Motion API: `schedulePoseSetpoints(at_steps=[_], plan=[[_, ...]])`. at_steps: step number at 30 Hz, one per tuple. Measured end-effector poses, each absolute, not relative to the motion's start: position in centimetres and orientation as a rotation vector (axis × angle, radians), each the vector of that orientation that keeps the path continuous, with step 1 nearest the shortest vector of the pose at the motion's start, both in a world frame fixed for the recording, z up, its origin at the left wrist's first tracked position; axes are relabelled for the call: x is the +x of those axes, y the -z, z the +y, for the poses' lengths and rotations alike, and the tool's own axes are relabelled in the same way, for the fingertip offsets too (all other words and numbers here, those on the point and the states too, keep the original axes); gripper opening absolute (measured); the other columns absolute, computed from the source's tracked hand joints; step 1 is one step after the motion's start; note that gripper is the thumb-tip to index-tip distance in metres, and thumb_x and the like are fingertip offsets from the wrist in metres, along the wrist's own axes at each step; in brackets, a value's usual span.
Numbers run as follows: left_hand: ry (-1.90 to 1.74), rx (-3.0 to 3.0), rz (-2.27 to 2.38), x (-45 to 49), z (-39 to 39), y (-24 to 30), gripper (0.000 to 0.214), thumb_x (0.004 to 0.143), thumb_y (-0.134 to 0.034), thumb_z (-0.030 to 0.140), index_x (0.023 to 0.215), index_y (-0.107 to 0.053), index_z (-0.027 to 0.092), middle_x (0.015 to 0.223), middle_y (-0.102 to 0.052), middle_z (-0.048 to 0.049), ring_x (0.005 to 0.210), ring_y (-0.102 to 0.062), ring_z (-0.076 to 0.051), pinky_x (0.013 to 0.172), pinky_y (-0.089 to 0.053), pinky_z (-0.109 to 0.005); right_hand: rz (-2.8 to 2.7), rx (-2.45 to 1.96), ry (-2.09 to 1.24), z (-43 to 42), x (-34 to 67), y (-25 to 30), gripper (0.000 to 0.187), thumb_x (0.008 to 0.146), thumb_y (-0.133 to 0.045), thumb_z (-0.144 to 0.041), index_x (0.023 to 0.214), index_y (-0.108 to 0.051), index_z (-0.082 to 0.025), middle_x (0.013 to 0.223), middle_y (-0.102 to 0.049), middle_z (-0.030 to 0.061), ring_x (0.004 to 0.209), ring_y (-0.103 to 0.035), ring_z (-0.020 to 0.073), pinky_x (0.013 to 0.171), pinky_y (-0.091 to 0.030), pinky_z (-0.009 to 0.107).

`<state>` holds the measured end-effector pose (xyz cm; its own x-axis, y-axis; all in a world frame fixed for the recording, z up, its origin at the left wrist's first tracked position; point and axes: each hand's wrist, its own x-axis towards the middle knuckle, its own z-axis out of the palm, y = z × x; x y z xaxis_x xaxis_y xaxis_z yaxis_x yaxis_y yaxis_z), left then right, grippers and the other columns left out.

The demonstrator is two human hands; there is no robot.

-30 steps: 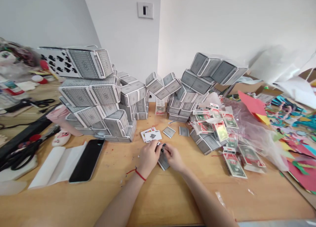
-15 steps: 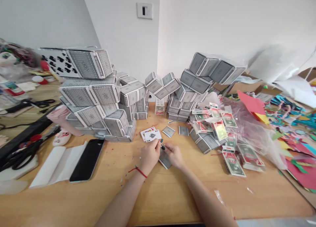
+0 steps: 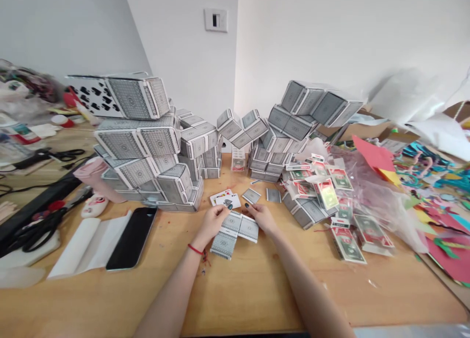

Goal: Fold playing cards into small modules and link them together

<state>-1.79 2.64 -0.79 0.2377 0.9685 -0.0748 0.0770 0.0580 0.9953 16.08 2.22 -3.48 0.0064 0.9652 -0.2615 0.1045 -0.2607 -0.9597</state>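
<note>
Between my hands hangs a joined piece of grey-backed playing cards [image 3: 232, 222], three card backs in an L shape, slightly tilted above the table. My left hand [image 3: 213, 224], with a red string on its wrist, pinches the piece at its upper left. My right hand [image 3: 263, 217] has its fingers closed at the upper right corner of the piece. Just beyond lie face-up cards with an ace of spades [image 3: 229, 201] on top. Two loose grey-backed cards, a nearer one [image 3: 251, 196] and one to its right [image 3: 273, 195], rest flat on the table.
Stacked card boxes form a tall left wall [image 3: 141, 144], a low middle link [image 3: 242, 128] and a right stack [image 3: 293, 112]. A black phone [image 3: 131, 238], white paper [image 3: 88, 242] and scissors [image 3: 47, 228] lie left. Opened card packs [image 3: 348, 242] and coloured paper [image 3: 446, 250] lie right.
My hands were close together over a small thing. They have moved apart, and the joined card piece, mostly hidden under them before, is now spread between them.
</note>
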Motion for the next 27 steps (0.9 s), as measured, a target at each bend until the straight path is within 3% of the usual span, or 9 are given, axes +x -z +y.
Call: schedulePoseSetpoints(at_steps=[5, 11, 18, 23, 27], plan=[[-0.998, 1.129, 1.088, -2.1, 3.2, 1.4, 0.029, 0.061, -0.058, 0.039, 0.056, -0.045, 0.014, 0.049, -0.039, 0.0062, 0.046, -0.033, -0.006, 0.044, -0.024, -0.018, -1.18, -1.525, -1.452, 5.0, 15.6, 3.7, 0.031, 0.07, -0.054, -0.042, 0.064, -0.064, -0.013, 0.056, -0.063, 0.0041, 0.047, -0.052, 0.0124, 0.046, -0.037, 0.022], [-1.059, 1.125, 1.138, -2.6, 3.4, 1.2, 0.029, 0.058, -0.061, 0.039, 0.055, -0.046, 0.014, 0.048, -0.039, 0.0066, 0.045, -0.033, -0.005, 0.042, -0.024, -0.017, -1.152, -1.489, -1.431, 6.7, 15.0, 4.0, 0.023, 0.059, -0.065, -0.032, 0.049, -0.056, -0.014, 0.038, -0.051, -0.0032, 0.038, -0.042, 0.0078, 0.04, -0.031, 0.019], [-1.074, 0.919, 1.018, -2.8, 3.5, 1.2, 0.025, 0.059, -0.064, 0.032, 0.057, -0.047, 0.013, 0.049, -0.043, 0.0069, 0.043, -0.038, -0.004, 0.04, -0.027, -0.015, -0.996, -1.226, -1.405, 4.7, 16.2, 3.9, 0.026, 0.065, -0.059, -0.041, 0.068, -0.052, -0.016, 0.057, -0.058, -0.0008, 0.048, -0.053, 0.0106, 0.047, -0.042, 0.023], [-1.04, 0.729, 0.844, -3.2, 3.4, 0.6, 0.026, 0.059, -0.067, 0.02, 0.081, -0.056, 0.014, 0.06, -0.054, 0.0043, 0.043, -0.047, -0.002, 0.033, -0.021, -0.012, -0.849, -0.979, -1.504, 3.2, 17.6, 3.5, 0.026, 0.064, -0.065, -0.036, 0.07, -0.048, -0.017, 0.065, -0.062, 0.0032, 0.052, -0.058, 0.0125, 0.053, -0.049, 0.026], [-1.06, 0.657, 0.752, -3.3, 3.1, 0.0, 0.03, 0.063, -0.063, 0.013, 0.091, -0.056, 0.017, 0.08, -0.063, -0.0012, 0.065, -0.062, -0.011, 0.045, -0.041, -0.014, -0.772, -0.902, -1.526, 2.1, 18.2, 3.4, 0.026, 0.066, -0.066, -0.034, 0.073, -0.046, -0.018, 0.073, -0.065, 0.0052, 0.057, -0.061, 0.0129, 0.051, -0.049, 0.025]])
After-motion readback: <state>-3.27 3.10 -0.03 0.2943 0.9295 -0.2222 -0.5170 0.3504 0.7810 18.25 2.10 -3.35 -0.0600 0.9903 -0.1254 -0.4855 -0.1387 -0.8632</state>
